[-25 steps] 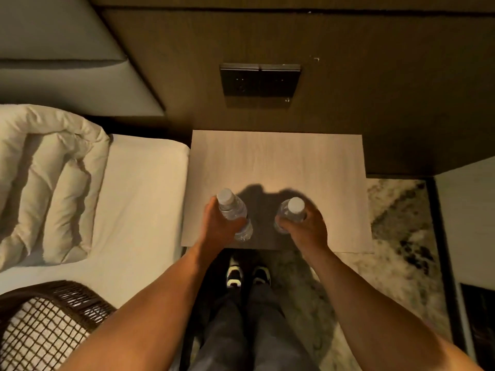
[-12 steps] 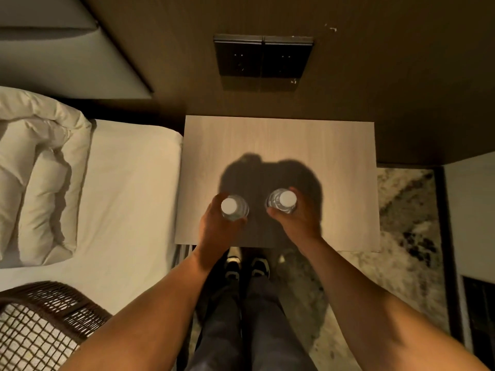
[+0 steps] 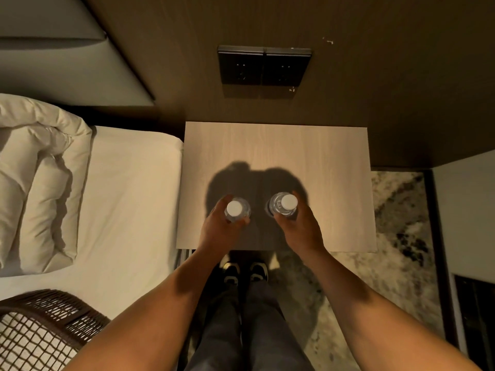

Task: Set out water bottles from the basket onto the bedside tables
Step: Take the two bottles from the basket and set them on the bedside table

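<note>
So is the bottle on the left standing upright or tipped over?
Upright: the left bottle shows its white cap dead-on from above, gripped by the left hand.

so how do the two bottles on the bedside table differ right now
The left bottle is seen straight down its cap, fully upright; the right bottle leans slightly, showing some clear shoulder left of its cap. The left bottle sits in the left hand, the right bottle in the right hand. Both are clear, white-capped, and over the bedside table.
</note>
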